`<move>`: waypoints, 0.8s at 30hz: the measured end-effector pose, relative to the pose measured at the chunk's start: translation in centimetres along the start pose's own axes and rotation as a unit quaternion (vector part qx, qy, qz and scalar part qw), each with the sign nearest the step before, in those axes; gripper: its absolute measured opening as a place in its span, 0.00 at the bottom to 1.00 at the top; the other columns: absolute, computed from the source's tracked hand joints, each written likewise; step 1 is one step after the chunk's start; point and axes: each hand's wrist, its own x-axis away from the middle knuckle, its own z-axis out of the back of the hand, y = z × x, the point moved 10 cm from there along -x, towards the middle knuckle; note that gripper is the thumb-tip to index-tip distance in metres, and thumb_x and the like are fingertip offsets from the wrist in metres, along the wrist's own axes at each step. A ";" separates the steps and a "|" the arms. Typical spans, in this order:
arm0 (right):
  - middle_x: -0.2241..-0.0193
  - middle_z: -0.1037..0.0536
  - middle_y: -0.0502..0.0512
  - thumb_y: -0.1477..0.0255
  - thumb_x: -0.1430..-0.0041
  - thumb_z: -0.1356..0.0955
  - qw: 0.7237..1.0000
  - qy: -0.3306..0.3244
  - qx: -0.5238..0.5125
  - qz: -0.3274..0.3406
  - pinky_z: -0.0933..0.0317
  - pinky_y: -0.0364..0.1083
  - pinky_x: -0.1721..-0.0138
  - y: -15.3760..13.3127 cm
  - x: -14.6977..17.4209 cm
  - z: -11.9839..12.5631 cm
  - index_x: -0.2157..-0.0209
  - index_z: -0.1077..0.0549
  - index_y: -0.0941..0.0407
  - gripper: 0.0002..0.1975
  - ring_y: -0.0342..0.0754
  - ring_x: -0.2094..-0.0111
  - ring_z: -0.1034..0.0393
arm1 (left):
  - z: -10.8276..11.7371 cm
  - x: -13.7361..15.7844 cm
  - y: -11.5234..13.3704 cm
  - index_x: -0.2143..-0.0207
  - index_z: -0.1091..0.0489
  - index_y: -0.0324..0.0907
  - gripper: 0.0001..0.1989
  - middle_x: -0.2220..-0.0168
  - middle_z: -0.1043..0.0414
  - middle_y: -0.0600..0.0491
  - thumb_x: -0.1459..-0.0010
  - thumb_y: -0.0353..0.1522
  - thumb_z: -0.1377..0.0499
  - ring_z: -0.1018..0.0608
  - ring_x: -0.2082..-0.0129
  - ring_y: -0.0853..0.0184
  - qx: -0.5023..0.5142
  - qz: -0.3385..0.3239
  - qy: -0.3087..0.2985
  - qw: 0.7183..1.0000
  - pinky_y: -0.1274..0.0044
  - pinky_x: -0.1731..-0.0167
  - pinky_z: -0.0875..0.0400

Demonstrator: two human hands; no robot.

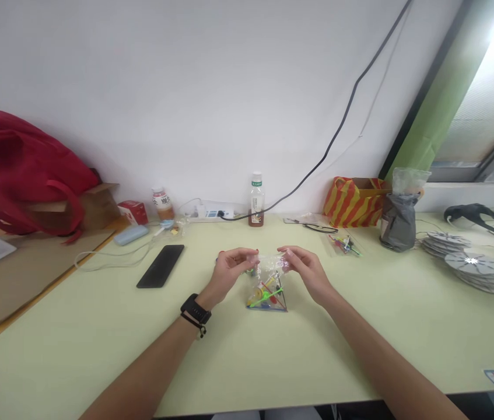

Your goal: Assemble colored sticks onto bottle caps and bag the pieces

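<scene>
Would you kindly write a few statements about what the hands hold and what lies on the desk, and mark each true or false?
1. Both the left hand and the right hand grip the clear plastic bag. True.
2. The bag is empty. False: colourful small pieces show inside it.
3. The black phone lies flat, left of the hands. True.
4. The bottle lies on its side. False: it stands upright by the wall.

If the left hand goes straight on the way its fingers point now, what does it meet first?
The left hand points toward the right hand; first in its way is the clear plastic bag it already pinches, then probably the right hand's fingers, though depth is unclear.
</scene>
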 end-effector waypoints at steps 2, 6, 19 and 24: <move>0.67 0.21 0.55 0.53 0.42 0.27 1.000 0.008 0.006 0.004 0.33 0.48 0.64 -0.3 -0.1 0.1 0.60 0.19 0.55 0.19 0.47 0.68 0.29 | -0.2 0.1 0.2 0.57 0.18 0.40 0.16 0.59 0.17 0.46 0.46 0.38 0.29 0.19 0.60 0.62 -0.002 -0.005 -0.007 1.000 0.73 0.59 0.24; 0.67 0.21 0.54 0.56 0.44 0.25 1.000 0.000 0.017 0.001 0.33 0.48 0.63 -0.5 -0.1 0.0 0.60 0.20 0.55 0.18 0.48 0.68 0.29 | 0.1 0.0 0.2 0.58 0.18 0.40 0.15 0.59 0.17 0.46 0.44 0.39 0.29 0.19 0.61 0.62 -0.012 -0.011 0.011 1.000 0.73 0.60 0.24; 0.65 0.20 0.55 0.57 0.49 0.22 0.997 -0.054 0.041 -0.042 0.33 0.50 0.56 1.4 0.5 -1.1 0.63 0.22 0.55 0.18 0.51 0.60 0.27 | 0.5 -0.2 -0.6 0.56 0.19 0.40 0.16 0.63 0.17 0.48 0.46 0.37 0.28 0.19 0.64 0.66 -0.018 -0.007 0.024 1.000 0.77 0.60 0.24; 0.68 0.21 0.53 0.56 0.45 0.24 0.999 -0.021 0.040 -0.001 0.33 0.48 0.61 -0.4 0.3 -0.1 0.59 0.21 0.54 0.18 0.49 0.65 0.28 | 0.4 -0.2 -0.5 0.56 0.19 0.40 0.16 0.64 0.17 0.49 0.46 0.36 0.28 0.19 0.65 0.66 -0.026 -0.017 0.023 0.999 0.76 0.61 0.24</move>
